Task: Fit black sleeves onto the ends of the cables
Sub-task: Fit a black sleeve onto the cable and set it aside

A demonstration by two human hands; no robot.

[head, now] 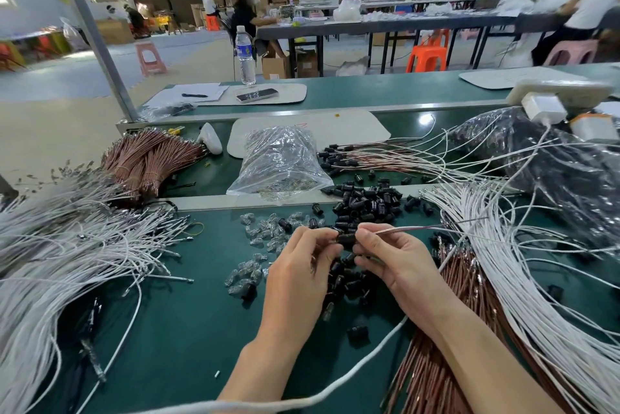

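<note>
Your left hand (302, 266) and right hand (392, 259) meet just above the green desk (188, 313), fingertips almost touching. Your left hand pinches a black sleeve (345, 239) between thumb and curled fingers. Your right hand pinches a thin cable (409, 229) close to its end, and that end sits right at the sleeve's mouth (how far inside it is, you cannot tell, as your fingers cover the joint). The cable runs from your right hand out to the right, over the other wires.

Just beyond your hands lies the loose pile of black sleeves (365, 202), and more of them are scattered under and between your wrists. To the left of that pile sits a scatter of small clear caps (261, 232). A wide fan of white cables (67, 246) covers the left of the desk, and a second sheaf of white cables (503, 246) sweeps down the right, with brown cables (436, 363) lying beside your right forearm.

Farther back, a clear plastic bag (281, 162) stands past the pile. Left of the bag is a tied bundle of brown wires (147, 158). Right of the bag lie cables with sleeves on their ends (369, 153). A dark bag (553, 172) sits at the far right, and a water bottle (245, 54) stands upright on the next desk behind.
</note>
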